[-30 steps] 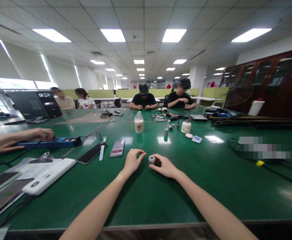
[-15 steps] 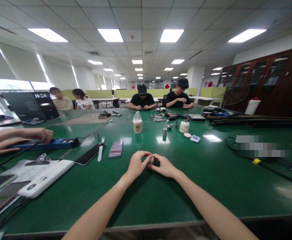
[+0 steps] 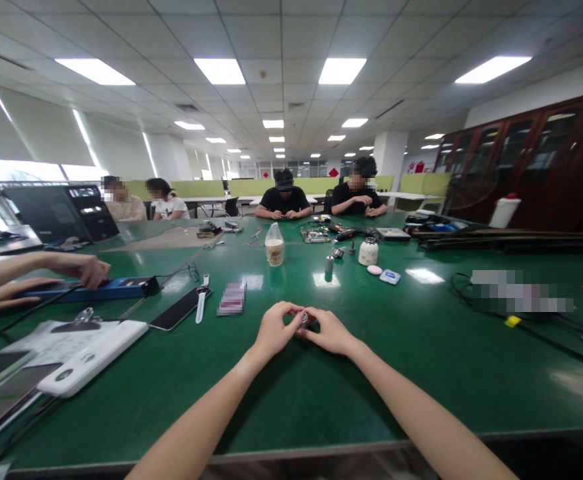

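Observation:
Between the fingertips of both hands is a small round silver metal part, mostly hidden, so its exact kind cannot be told. My left hand pinches it from the left, thumb and fingers curled round it. From the other side my right hand closes on it with thumb and fingers. Both hands are low over the green table. Farther off, past my hands, a silver metal cylinder stands upright, beside a small dark metal piece.
A white jar, a pink round item, a blue-and-white case and a bagged cup stand ahead. Leftward lie a watch, phone and white device. A co-worker's hands touch a blue bar.
The metal part has tilted slightly between my fingers, and less of its top shows. My hands stay nearly in place. At left, the co-worker's upper hand has shifted slightly right.

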Demonstrator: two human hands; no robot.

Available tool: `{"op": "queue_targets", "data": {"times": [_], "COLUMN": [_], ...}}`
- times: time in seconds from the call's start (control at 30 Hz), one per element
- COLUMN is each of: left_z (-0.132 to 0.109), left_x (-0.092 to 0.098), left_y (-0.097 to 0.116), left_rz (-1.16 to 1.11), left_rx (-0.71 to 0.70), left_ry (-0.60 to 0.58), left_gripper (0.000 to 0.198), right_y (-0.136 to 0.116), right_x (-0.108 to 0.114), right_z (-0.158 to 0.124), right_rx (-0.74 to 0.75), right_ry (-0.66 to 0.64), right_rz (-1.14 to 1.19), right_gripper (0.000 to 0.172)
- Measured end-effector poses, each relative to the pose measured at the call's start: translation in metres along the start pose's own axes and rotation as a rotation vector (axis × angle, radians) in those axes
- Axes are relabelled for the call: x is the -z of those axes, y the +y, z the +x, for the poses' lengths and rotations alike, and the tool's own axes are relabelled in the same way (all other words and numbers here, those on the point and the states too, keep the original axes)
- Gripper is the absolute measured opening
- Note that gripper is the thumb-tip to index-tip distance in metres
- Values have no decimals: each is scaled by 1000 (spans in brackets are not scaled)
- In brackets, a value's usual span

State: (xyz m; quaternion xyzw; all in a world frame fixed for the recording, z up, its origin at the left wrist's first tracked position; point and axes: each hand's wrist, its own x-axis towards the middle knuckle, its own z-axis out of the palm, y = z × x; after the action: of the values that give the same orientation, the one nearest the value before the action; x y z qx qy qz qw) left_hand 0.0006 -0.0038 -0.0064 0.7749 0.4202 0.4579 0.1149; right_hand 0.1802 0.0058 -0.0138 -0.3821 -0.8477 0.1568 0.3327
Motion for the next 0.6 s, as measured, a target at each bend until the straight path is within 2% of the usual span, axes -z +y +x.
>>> {"op": "queue_targets", "data": {"times": [0.3, 0.43, 0.5, 0.6], "left_z": [0, -1, -1, 0], "left_x": [-2, -1, 0, 0], "left_y": [-5, -3, -2, -3], "left_rz": [19, -62, -116, -131], "left_rx": [-15, 11, 57, 134], "left_ry": [-11, -36, -34, -8], "left_gripper": [15, 18, 18, 18], "right_y": [-3, -7, -9, -10], "right_x": [3, 6, 7, 7], "right_z": [0, -1, 0, 1], "right_rx": [0, 9, 5, -6], "right_ry": [20, 67, 86, 93], "right_rz": [55, 104, 101, 93], "right_gripper": [41, 47, 44, 30]}}
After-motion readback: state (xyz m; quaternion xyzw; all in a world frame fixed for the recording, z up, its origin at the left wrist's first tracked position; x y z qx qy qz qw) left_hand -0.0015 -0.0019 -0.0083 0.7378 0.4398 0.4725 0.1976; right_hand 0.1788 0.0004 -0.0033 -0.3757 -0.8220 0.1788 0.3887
